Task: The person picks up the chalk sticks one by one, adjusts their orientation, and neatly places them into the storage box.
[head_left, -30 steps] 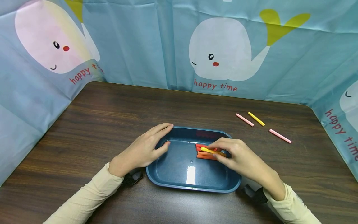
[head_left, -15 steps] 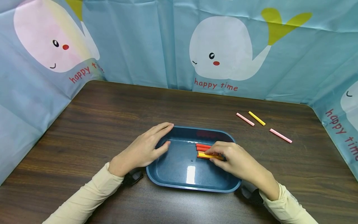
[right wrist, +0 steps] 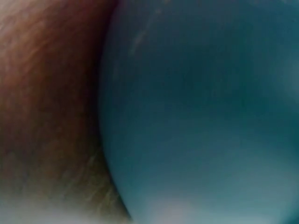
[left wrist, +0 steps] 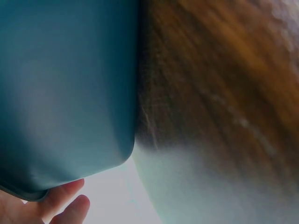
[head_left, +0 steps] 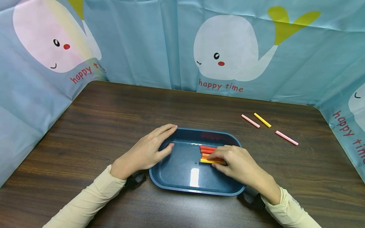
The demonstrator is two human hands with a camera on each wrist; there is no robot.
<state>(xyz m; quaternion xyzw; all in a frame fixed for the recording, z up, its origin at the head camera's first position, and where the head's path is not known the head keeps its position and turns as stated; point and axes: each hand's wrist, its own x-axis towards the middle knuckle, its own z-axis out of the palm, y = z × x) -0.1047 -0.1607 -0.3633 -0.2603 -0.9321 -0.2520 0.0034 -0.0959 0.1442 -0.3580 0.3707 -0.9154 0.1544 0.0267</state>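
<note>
On each arm, a long sleeve in pale cream is worn, the left sleeve [head_left: 82, 198] being finely ribbed and bunched into soft creases near its cuff. The right sleeve [head_left: 291, 210] is made of matching cream cloth and is gathered in folds toward its edge. Both cuffs are ended at the wrist, so the left hand [head_left: 145, 150] and the right hand [head_left: 238, 161] are left bare. Beneath the wrists, a dark left band [head_left: 135, 181] and a dark right band [head_left: 255, 201] are seen, their finer details being hard to make out.
</note>
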